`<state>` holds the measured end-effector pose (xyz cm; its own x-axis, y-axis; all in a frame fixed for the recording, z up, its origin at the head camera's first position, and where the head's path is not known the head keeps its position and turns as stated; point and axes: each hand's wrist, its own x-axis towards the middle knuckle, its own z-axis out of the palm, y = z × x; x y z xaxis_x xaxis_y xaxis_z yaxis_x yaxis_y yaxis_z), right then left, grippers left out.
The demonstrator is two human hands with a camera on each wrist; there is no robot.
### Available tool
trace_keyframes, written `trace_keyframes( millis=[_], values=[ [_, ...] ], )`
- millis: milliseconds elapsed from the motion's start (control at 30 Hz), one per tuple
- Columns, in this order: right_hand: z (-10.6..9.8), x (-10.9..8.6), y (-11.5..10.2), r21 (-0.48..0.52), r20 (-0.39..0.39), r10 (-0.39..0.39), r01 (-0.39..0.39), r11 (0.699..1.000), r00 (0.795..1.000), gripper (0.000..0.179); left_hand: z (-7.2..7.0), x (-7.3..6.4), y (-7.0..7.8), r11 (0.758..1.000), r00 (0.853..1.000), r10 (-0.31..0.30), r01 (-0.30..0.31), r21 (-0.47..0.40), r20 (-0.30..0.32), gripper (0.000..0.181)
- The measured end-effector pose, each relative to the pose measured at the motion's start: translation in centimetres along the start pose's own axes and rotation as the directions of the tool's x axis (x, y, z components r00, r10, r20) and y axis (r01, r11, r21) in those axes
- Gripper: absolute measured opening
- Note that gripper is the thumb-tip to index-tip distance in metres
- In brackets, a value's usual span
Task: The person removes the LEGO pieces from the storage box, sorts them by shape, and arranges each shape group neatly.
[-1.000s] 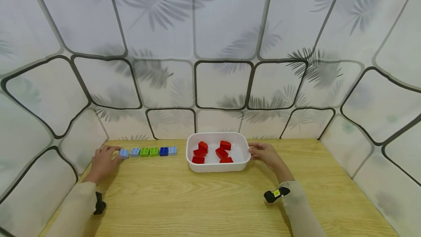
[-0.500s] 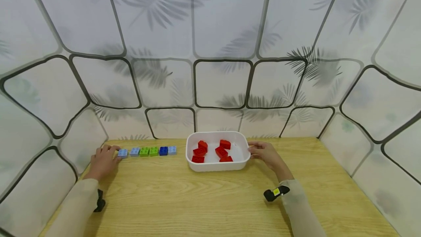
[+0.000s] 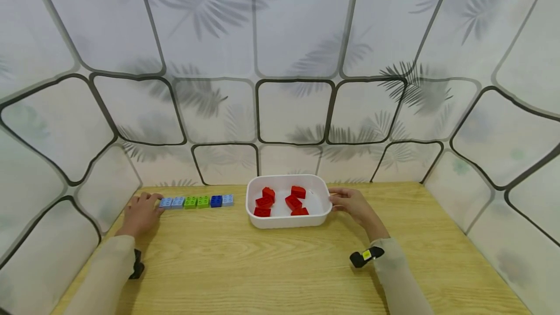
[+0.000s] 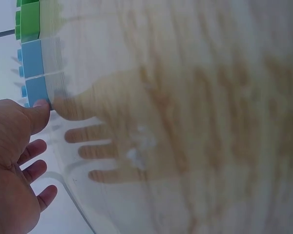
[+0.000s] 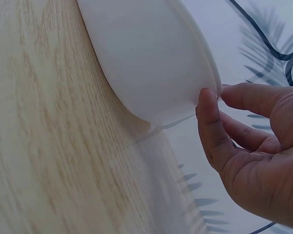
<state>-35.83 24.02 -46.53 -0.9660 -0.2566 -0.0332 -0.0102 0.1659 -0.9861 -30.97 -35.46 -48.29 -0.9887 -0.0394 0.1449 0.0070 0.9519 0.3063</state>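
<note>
A row of toy building bricks lies along the back left of the wooden table in the head view: light blue, green, dark blue and light blue again. My left hand point(image 3: 142, 212) holds the leftmost light blue brick point(image 3: 165, 203) at its outer end. The left wrist view has the thumb against that brick point(image 4: 37, 91), which abuts another light blue brick point(image 4: 32, 57). My right hand point(image 3: 351, 205) grips the right end of a white plastic container point(image 3: 286, 222). Thumb and fingers point(image 5: 208, 105) pinch its rim in the right wrist view. Several red bricks point(image 3: 293, 202) lie inside.
The wooden table point(image 3: 262, 266) runs back to a patterned fabric wall point(image 3: 293, 111), which also closes in both sides. The dark blue brick point(image 3: 216, 201) and the right-hand light blue brick point(image 3: 228, 200) stand left of the container.
My left hand has slid the leftmost light blue brick rightward, closing the gap to its neighbour. My right hand stays on the container's end.
</note>
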Motion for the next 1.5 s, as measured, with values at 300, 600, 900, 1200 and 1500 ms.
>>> trace_keyframes(
  millis=[300, 600, 900, 1200, 1500],
  values=[
    [0.0, 0.0, 0.0, -0.003, 0.001, -0.004, 0.004, 1.0, 1.0, 0.046, 0.0, 0.1, 0.2, 1.0, 1.0, 0.004, -0.004, 0.0, 0.01, 0.037],
    [0.0, 0.0, 0.0, -0.01, -0.001, 0.0, 0.0, 1.0, 1.0, 0.045, 0.0, 0.0, -0.2, 1.0, 1.0, -0.004, 0.004, -0.006, 0.016, 0.038],
    [0.0, 0.1, 0.1, -0.007, 0.003, 0.002, -0.002, 1.0, 1.0, 0.046, 0.1, -0.1, -0.2, 1.0, 1.0, -0.01, 0.011, -0.011, 0.013, 0.038],
    [-0.1, 0.2, 0.2, -0.006, -0.002, 0.01, -0.01, 1.0, 1.0, 0.046, -0.5, -0.3, -0.2, 1.0, 1.0, -0.003, 0.003, -0.003, 0.013, 0.042],
    [-0.1, 0.2, 0.4, -0.004, -0.014, 0.013, -0.013, 1.0, 1.0, 0.044, -1.5, 0.0, 0.7, 1.0, 1.0, -0.009, 0.009, -0.005, -0.011, 0.047]
  ],
)
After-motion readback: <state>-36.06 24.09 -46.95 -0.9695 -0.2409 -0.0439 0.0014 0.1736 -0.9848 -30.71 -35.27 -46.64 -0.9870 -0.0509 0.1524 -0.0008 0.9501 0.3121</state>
